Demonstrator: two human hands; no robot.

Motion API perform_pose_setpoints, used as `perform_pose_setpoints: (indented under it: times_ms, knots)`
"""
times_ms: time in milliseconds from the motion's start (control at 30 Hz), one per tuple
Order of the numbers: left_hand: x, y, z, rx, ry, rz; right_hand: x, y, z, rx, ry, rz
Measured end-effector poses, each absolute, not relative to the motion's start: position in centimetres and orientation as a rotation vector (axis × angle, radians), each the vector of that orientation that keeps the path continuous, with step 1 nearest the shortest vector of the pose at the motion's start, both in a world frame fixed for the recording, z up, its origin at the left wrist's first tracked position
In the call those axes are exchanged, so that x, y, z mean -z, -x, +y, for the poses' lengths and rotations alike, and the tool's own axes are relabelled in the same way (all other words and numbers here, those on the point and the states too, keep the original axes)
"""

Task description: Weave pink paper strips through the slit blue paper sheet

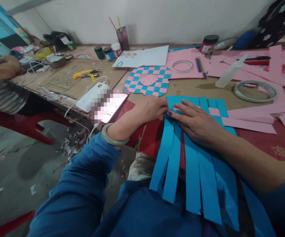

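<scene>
A blue sheet cut into long paper strips [193,174] hangs over the table's front edge toward my lap. Pink paper strips [248,125] run through it from the right, making a checked pattern at its top. At the sheet's left edge my left hand [152,110] is closed, its fingertips pinching the end of a pink strip. My right hand [196,123] lies over the weave with its fingers stretched out, the tips close to that same end. Beyond my hands lies a finished-looking blue and pink woven paper piece [134,80] with a pink round patch.
A phone [114,107] and a white power bank [93,97] with cables sit at left. Tape rolls [255,91], a glue bottle [231,72], pens [198,65] and pink paper [186,56] lie behind. Yellow-handled pliers [84,73] rest on cardboard. Another person's hand [4,67] is far left.
</scene>
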State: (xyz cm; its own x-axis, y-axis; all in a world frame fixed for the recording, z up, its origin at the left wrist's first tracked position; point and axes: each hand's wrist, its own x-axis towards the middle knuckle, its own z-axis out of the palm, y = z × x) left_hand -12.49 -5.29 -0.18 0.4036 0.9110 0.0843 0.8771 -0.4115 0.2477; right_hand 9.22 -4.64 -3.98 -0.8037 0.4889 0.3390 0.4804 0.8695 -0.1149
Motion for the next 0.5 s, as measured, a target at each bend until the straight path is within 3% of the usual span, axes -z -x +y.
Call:
perform_pose_setpoints:
  times_ms: [500]
  knots:
    - [0.13, 12.45, -5.53, -0.313, -2.493, 1.584, 3.88, -8.93, -4.99, 0.093, 0.709, -2.697]
